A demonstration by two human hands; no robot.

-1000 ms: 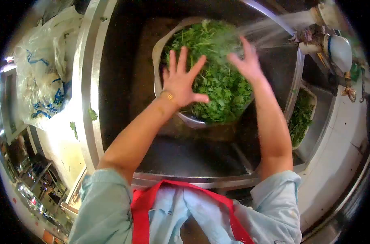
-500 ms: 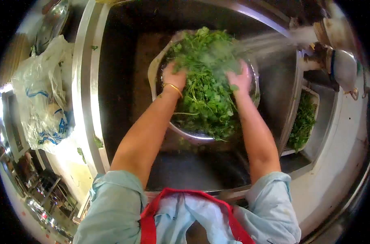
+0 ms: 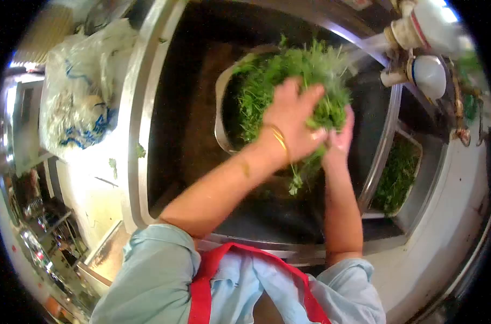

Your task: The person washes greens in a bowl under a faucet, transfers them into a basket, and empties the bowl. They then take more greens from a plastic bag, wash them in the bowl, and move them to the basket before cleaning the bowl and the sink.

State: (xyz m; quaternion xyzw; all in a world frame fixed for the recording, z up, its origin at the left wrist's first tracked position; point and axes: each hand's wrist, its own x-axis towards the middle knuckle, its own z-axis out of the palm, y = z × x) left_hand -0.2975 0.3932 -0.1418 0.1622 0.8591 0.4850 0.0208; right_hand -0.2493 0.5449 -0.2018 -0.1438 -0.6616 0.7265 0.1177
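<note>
Leafy green cilantro is heaped in a round basin inside the dark sink. My left hand, with a gold bangle at the wrist, lies over the near side of the heap, its fingers curled on a bunch. On the right side of that bunch my right hand wraps around the leaves, its fingers partly hidden by them. One sprig hangs below the two hands. Water from the tap sprays onto the far right of the greens. Motion blurs both hands slightly.
A white tub of greens stands in a side compartment right of the sink. Left of the metal sink edge lies a clear plastic bag with blue print. Loose leaves lie on the ledge. A second tap juts out at right.
My left hand has moved right, from the heap's left side to its top. My right hand has shifted down and right, and both now gather a bunch together. The camera view has shifted.
</note>
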